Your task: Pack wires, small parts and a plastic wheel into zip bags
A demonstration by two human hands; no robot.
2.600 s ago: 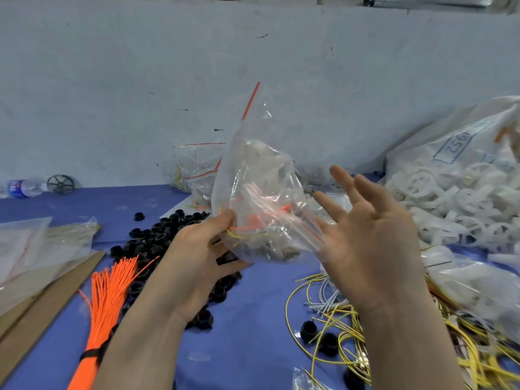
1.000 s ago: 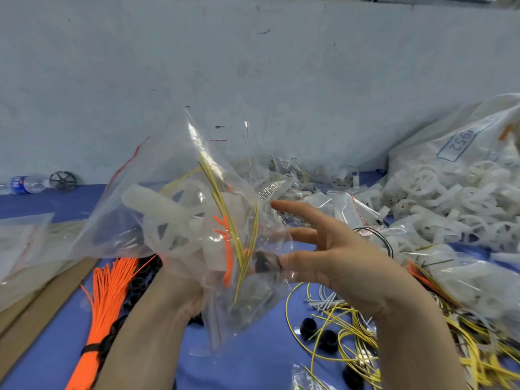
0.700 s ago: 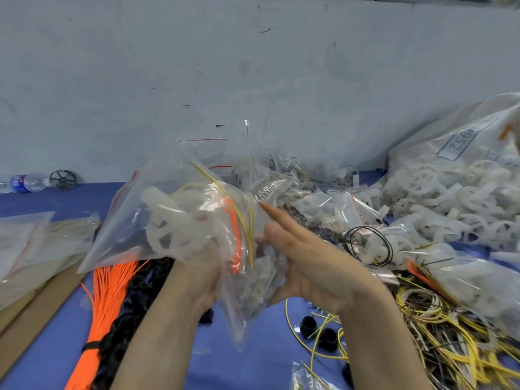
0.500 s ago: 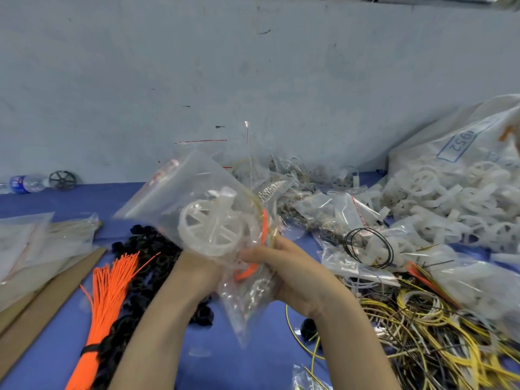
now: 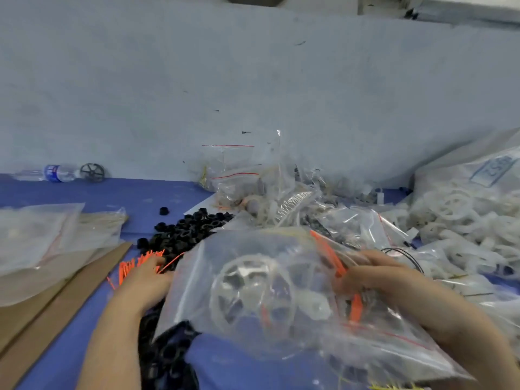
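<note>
A clear zip bag (image 5: 281,319) hangs low over the blue table (image 5: 146,192) in front of me. It holds a white plastic wheel (image 5: 253,288), orange wires (image 5: 327,254) and small parts. My right hand (image 5: 377,274) grips the bag's right side, fingers curled over the plastic and the orange wires. My left hand (image 5: 146,280) lies knuckles up at the bag's left edge, over the tips of an orange wire bundle (image 5: 132,267) and black parts. Its fingertips are blurred and partly hidden.
A heap of black round parts (image 5: 191,235) lies behind the left hand. Filled zip bags (image 5: 267,192) pile up at the wall, white wheels (image 5: 455,215) at the right. Empty bags (image 5: 36,237) and cardboard (image 5: 56,305) lie left, with a bottle (image 5: 56,173) and a black wheel (image 5: 92,172) behind.
The bag has come down from chest height and now lies spread flat toward the right. My left hand slid from under it to its left edge. My right hand shifted to its right side.
</note>
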